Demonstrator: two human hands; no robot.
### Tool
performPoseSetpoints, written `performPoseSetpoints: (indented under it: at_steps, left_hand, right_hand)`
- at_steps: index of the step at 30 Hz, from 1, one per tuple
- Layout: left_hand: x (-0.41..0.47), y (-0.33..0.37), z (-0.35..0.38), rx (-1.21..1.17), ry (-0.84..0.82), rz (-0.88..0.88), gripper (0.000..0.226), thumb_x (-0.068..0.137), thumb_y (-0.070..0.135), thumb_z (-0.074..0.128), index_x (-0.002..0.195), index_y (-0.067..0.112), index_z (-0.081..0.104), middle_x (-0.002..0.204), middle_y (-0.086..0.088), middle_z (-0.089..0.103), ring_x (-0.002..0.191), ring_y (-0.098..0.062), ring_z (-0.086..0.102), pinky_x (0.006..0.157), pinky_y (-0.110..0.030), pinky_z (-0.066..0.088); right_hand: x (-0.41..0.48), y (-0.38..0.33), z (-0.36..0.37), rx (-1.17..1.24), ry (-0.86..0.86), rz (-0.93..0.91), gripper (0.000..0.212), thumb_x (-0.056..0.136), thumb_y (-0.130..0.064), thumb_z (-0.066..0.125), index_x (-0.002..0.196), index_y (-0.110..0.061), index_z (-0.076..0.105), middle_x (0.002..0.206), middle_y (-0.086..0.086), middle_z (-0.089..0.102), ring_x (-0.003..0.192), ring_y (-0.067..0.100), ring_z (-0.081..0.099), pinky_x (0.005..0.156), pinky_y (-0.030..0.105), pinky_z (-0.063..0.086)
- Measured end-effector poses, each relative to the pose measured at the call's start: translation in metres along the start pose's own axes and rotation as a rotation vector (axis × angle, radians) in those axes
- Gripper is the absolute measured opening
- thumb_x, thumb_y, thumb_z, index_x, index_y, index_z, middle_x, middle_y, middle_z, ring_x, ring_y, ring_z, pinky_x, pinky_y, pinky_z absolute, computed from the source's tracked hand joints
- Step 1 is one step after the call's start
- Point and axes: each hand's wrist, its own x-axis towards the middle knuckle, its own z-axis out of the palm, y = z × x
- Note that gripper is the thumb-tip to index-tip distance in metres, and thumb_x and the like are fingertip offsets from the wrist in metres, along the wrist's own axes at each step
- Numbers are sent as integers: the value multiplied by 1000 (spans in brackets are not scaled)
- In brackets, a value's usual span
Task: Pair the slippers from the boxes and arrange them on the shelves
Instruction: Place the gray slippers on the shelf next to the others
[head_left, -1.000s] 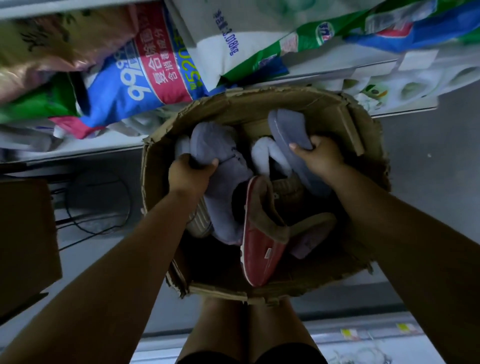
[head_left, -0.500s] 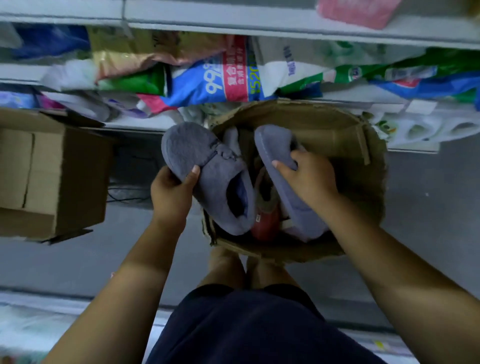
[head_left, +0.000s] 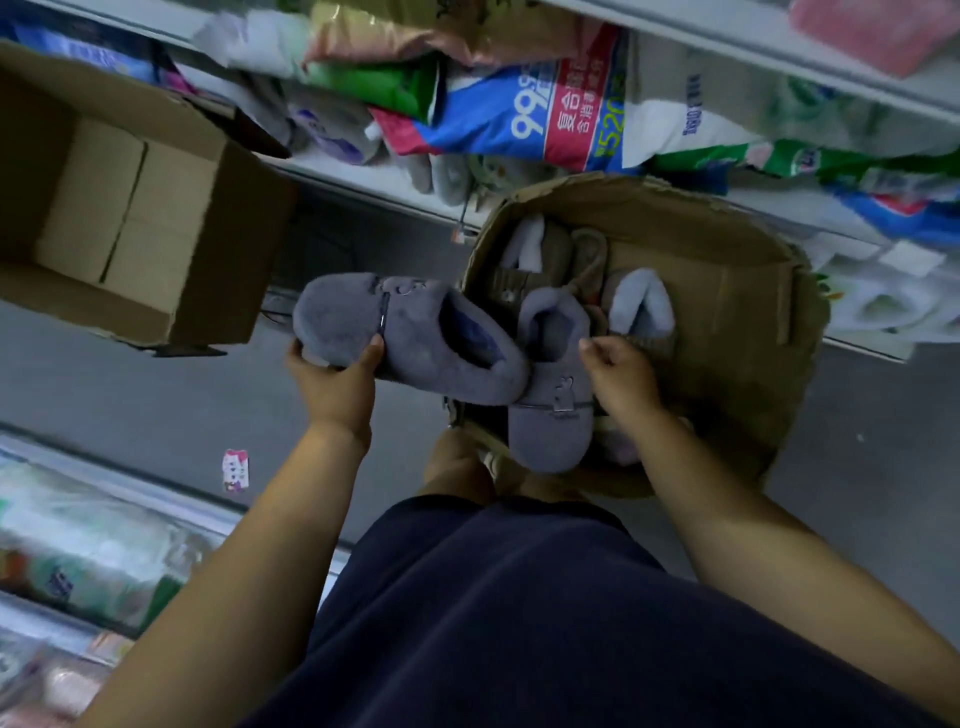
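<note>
Grey plush covers both slippers, rounded at the toe with fleecy collars. The left hand (head_left: 332, 384) grips the toe of one slipper (head_left: 415, 338), thumb on top and fingers curled beneath, left of the box rim. The right hand (head_left: 621, 382) pinches the side of the other slipper (head_left: 553, 410) over the near edge of the soft, battered cardboard box (head_left: 727, 291); the two touch. Brown knitted slippers (head_left: 545, 254) lie inside. A small motif on the upper is perhaps embroidery. On the far shelf (head_left: 363, 179), a glossy blue-and-red bag (head_left: 545, 114) reads "99" and "520". A stiffer open carton (head_left: 130, 218) sits far left.
</note>
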Motion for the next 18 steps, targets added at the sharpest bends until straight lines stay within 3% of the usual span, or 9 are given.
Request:
performPoseSetpoints:
  at_steps: [2, 5, 6, 8, 11, 15, 18]
  left_hand:
    - [-1, -5, -3, -48, 15, 11, 101, 72, 10, 87, 150, 26, 25, 143, -10, 52, 124, -29, 60, 95, -51, 57]
    - [-7, -17, 0, -39, -19, -70, 104, 67, 13, 90, 148, 35, 29, 138, -4, 58, 120, -25, 63, 76, -36, 62]
    - [-10, -22, 1, -26, -24, -98, 100, 67, 12, 89, 145, 35, 31, 135, -3, 60, 117, -25, 64, 71, -32, 60]
    - [-15, -33, 2, -34, -14, -133, 88, 70, 8, 87, 139, 28, 36, 127, -6, 65, 109, -26, 69, 69, -30, 58]
    - [-22, -45, 1, -92, 16, -187, 68, 78, 8, 83, 133, 20, 45, 120, -11, 68, 90, -22, 69, 65, -30, 57]
    - [-24, -46, -5, -149, -20, -251, 57, 87, 16, 79, 134, 24, 47, 124, -9, 68, 101, -27, 73, 91, -43, 58]
    - [-22, -41, -12, -175, -85, -264, 57, 89, 22, 77, 137, 28, 48, 128, -9, 68, 107, -28, 72, 96, -46, 55]
  right_hand:
    - [-7, 13, -3, -4, 2, 65, 42, 94, -42, 66, 111, -4, 66, 111, 17, 70, 105, 34, 64, 95, 51, 51]
    - [-15, 39, 5, 100, -118, 286, 75, 59, -67, 85, 111, -17, 64, 116, 6, 70, 105, 28, 66, 92, 50, 56]
    - [-17, 45, 11, 129, -165, 341, 74, 58, -66, 86, 113, -21, 62, 119, 2, 68, 105, 23, 64, 90, 45, 55]
    - [-20, 56, 26, 216, -256, 391, 55, 77, -49, 82, 120, -21, 62, 121, -4, 66, 104, 16, 61, 85, 36, 51]
    - [-23, 68, 46, 438, -267, 491, 57, 82, -35, 81, 131, -16, 59, 127, 0, 67, 113, 21, 64, 82, 36, 53]
    - [-31, 72, 51, 537, -192, 479, 46, 85, -22, 78, 125, -4, 64, 122, 12, 70, 99, 24, 70, 65, 29, 56]
    - [-41, 66, 39, 583, -169, 449, 36, 89, -22, 75, 120, -6, 65, 112, 7, 72, 88, 15, 69, 63, 27, 56]
